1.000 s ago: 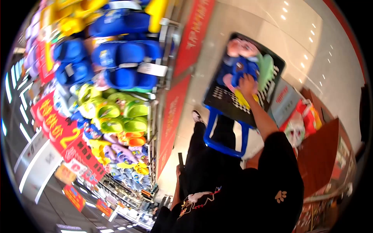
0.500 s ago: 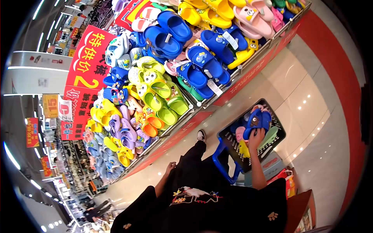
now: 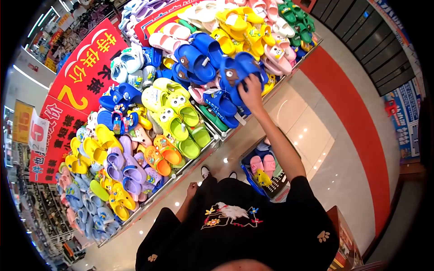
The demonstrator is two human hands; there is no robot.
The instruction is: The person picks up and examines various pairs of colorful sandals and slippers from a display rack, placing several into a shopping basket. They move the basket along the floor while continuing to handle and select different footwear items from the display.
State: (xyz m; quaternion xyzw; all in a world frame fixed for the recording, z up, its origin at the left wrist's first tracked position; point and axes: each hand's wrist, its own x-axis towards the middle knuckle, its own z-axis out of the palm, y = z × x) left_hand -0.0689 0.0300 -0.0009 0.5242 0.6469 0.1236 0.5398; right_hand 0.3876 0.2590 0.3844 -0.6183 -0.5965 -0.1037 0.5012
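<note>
My right hand [image 3: 252,92] grips a pair of blue slippers [image 3: 238,72] with a brown cartoon face on them, over the far part of the piled display. Right beneath and beside them lie other blue slippers [image 3: 196,61] with tags. Down by my side hangs my left hand [image 3: 192,189], its fingers curled and nothing showing in them. Below my right forearm is a dark shopping basket [image 3: 284,183] with a blue handle. Inside it are pink slippers [image 3: 263,165] and a yellow item [image 3: 261,178], partly covered by the arm.
Yellow-green clogs [image 3: 176,115], purple clogs [image 3: 131,169] and orange clogs [image 3: 167,151] fill the display bin nearer me. Red price signs [image 3: 81,81] stand behind it. A metal rail [image 3: 181,169] edges the bin. A red floor stripe [image 3: 348,113] curves along the right.
My right hand has lifted the blue slippers out of the basket and carried them up over the display. The view has shifted, and the basket now sits closer to my body.
</note>
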